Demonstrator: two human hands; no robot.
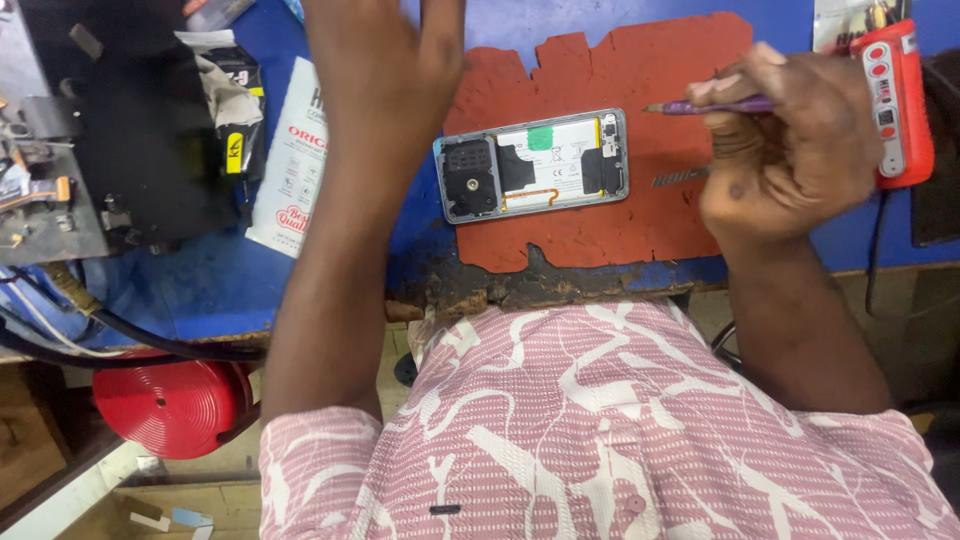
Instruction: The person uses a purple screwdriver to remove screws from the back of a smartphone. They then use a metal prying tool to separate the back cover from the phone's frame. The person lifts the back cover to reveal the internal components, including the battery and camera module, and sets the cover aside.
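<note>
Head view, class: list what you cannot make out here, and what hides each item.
- Left hand: fingertips cut off by the top edge.
- Purple tool: its handle hidden inside the right hand.
- Opened phone: small parts too tiny to identify.
- Red device: partly behind the right hand.

Red mat [640, 80], blue table [200, 280], purple tool [715, 105], green sticker [540, 138], pink-white patterned shirt [620, 430].

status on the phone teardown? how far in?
Done: back cover is off the phone, battery and boards exposed, lying on the red mat. In hand: right hand grips a purple tool, tip beside the phone; left hand raised, empty. Left: battery and boards remain seated.
</note>
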